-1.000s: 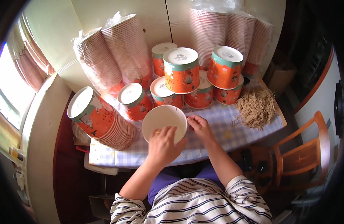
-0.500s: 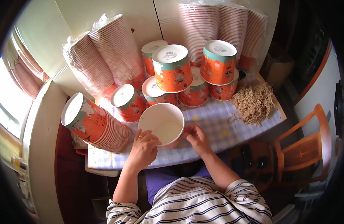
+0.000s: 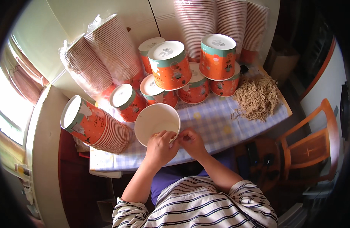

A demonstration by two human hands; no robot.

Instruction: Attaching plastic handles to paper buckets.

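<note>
A white-lined paper bucket [image 3: 152, 118] stands mouth up near the front of the table. My left hand [image 3: 161, 147] grips its near right rim, with fingers over the edge. Close beside it, my right hand [image 3: 191, 143] is closed in a pinch at the rim; what its fingertips hold is too small to make out. The fingertips of both hands almost meet. To the left leans a nested stack of orange and green paper buckets [image 3: 95, 125]. A tangled heap of beige cords [image 3: 258, 98] lies at the table's right end.
Several upside-down orange buckets [image 3: 170, 72] stand behind, some piled on others. Tall plastic-wrapped bucket stacks [image 3: 113, 47] line the wall. A blue checked cloth [image 3: 216, 127] covers the table. A wooden chair [image 3: 306, 152] stands at the right.
My left hand has moved right along the bucket's rim toward my right hand. The right hand has shifted slightly left, and the bucket sits a little further left in view.
</note>
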